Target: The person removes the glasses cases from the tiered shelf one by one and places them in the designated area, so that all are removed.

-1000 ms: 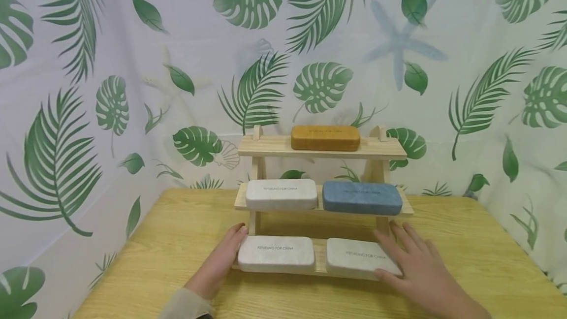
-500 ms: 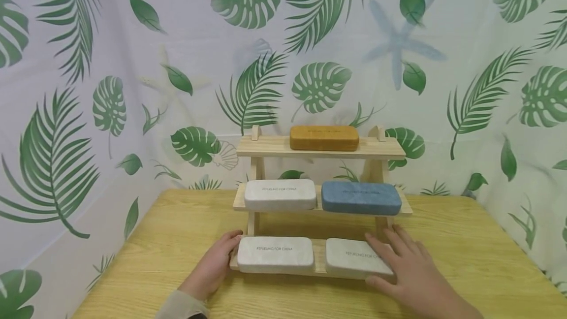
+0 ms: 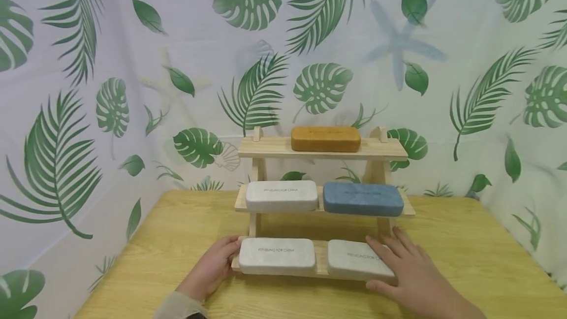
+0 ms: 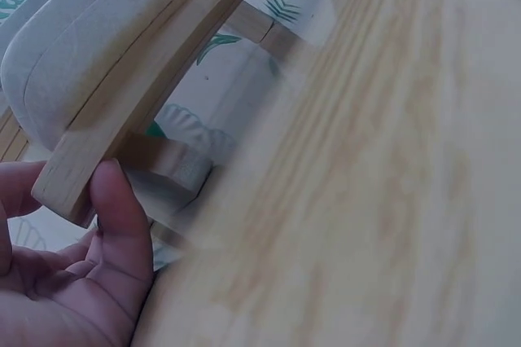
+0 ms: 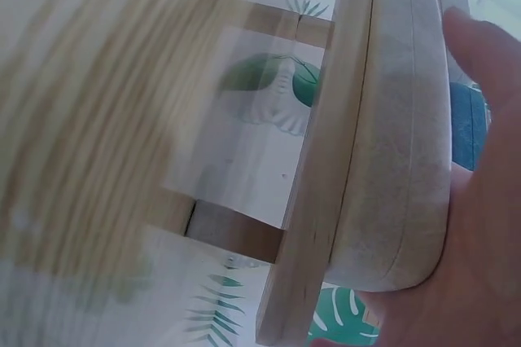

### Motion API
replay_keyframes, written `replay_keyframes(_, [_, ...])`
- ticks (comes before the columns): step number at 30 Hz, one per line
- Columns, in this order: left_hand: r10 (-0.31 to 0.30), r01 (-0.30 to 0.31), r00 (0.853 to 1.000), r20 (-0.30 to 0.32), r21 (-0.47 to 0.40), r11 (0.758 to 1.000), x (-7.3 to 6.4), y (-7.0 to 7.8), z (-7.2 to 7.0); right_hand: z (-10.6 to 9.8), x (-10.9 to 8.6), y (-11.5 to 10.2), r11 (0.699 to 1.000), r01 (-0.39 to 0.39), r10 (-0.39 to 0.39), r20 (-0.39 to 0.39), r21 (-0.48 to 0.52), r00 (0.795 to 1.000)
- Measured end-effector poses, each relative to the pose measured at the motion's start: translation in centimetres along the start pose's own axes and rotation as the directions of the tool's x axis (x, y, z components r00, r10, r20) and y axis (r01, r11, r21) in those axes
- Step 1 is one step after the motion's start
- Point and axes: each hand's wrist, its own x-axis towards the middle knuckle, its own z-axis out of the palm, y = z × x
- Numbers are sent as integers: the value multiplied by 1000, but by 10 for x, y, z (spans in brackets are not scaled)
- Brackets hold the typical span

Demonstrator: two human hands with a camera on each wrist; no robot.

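Thumb and fingers of the left hand pinched the left end of the bottom shelf on a three-tier wooden rack. At the rack's lower right, the right hand lay over the end of a lettered white glasses case, fingers spread and fairly straight; how hard they pressed, I couldn't tell. Another white case sat at the rack's lower left. The rack's middle tier bore a third white case left of a blue case, its top an orange case.
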Motion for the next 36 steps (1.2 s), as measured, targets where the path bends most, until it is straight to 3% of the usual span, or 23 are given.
replay_keyframes(4, [19, -19, 1000, 25, -2, 1000, 1, -5, -3, 2, 1, 0, 1000, -2, 2, 8, -6, 1000])
replay_keyframes(10, [34, -34, 999, 38, 16, 999, 4, -6, -7, -1, 2, 0, 996, 76, -80, -95, -39, 992])
replay_keyframes(14, [27, -27, 999, 34, 24, 999, 4, -7, -8, 0, 3, 0, 992, 113, -117, -103, -50, 988])
replay_keyframes(24, [-10, 7, 993, 117, 29, 1000, 3, -8, -13, 3, -2, 6, 999, 24, -24, 26, 21, 999])
replay_keyframes(36, [-23, 20, 989, 145, 27, 999, 3, -3, -18, -20, -10, 19, 983, 7, -37, 160, 185, 986])
